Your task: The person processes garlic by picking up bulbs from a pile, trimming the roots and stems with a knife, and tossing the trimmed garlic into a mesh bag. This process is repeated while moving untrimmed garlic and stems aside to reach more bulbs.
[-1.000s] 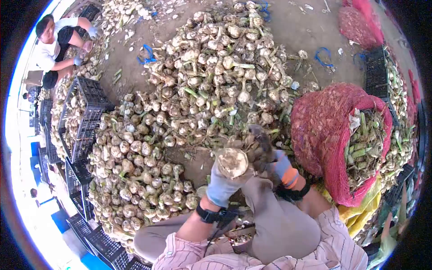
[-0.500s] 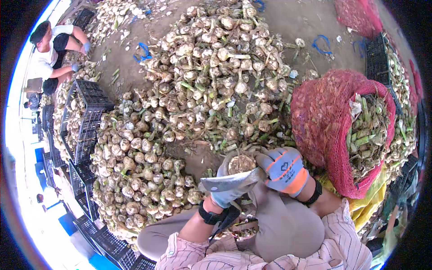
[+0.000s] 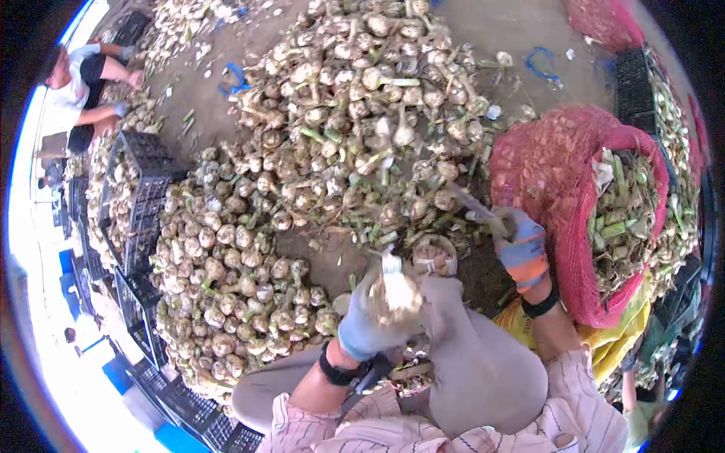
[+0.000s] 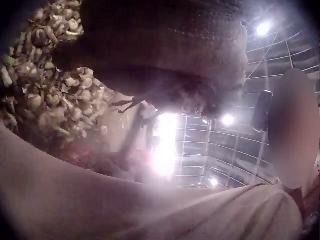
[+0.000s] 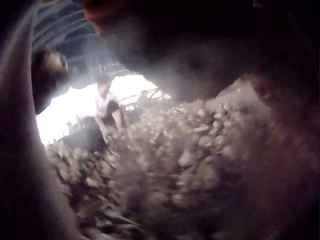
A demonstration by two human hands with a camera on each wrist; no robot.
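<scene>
My left hand (image 3: 366,325), in a grey-blue glove, grips a garlic bulb (image 3: 400,294) above my lap. The bulb is blurred, with a bright white part at its upper end. My right hand (image 3: 521,245), gloved in grey-blue with orange bands, holds a knife (image 3: 470,202) off to the right, its blade pointing up and left over the garlic pile. Between the hands, by my knee, sits a round pale-rimmed object (image 3: 434,255) with a brownish middle. The left wrist view shows the left glove (image 4: 165,50) dark and close; in the right wrist view the hand is a dark blur.
A large pile of garlic (image 3: 355,98) spreads ahead, with more bulbs (image 3: 226,279) at the left. A red mesh sack (image 3: 544,181) of cut stalks stands right, over a yellow sack (image 3: 619,332). Black crates (image 3: 147,196) line the left, where another person (image 3: 83,90) works.
The knife was in front of the bulb half a second ago; the right hand has since swung it away to the right. The left hand has moved slightly down and turned the bulb.
</scene>
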